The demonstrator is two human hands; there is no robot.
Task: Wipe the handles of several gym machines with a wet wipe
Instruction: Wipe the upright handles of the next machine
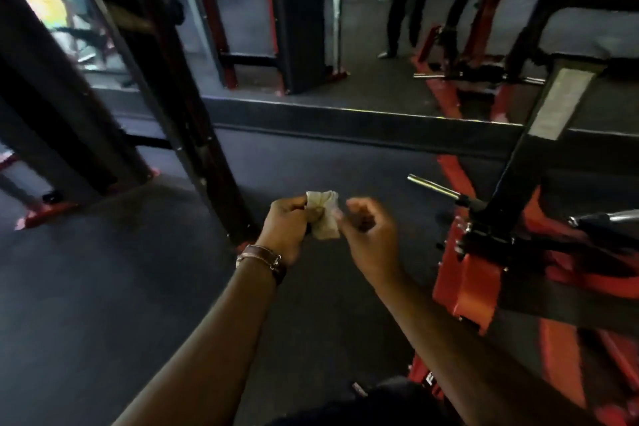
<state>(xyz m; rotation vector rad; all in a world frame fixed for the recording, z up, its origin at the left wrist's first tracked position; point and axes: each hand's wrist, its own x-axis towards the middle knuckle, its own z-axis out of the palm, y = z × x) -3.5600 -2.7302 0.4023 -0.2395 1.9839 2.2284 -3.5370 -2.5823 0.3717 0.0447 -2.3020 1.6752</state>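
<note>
Wipe: the crumpled wet wipe (323,214) sits between your two hands, above the floor.
Left hand (288,226): your fingers pinch its left side.
Right hand (368,235): fingers curled, touching its right edge; the grip is too blurry to tell.
Room: dark floor (103,287) lies open to your left; the red machine (484,273) stands close on your right.

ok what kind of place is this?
Most likely a commercial gym. A red and black weight machine with a chrome plate peg stands at the right, a wall mirror reflects more red frames, and dark rubber flooring covers the ground.
</note>
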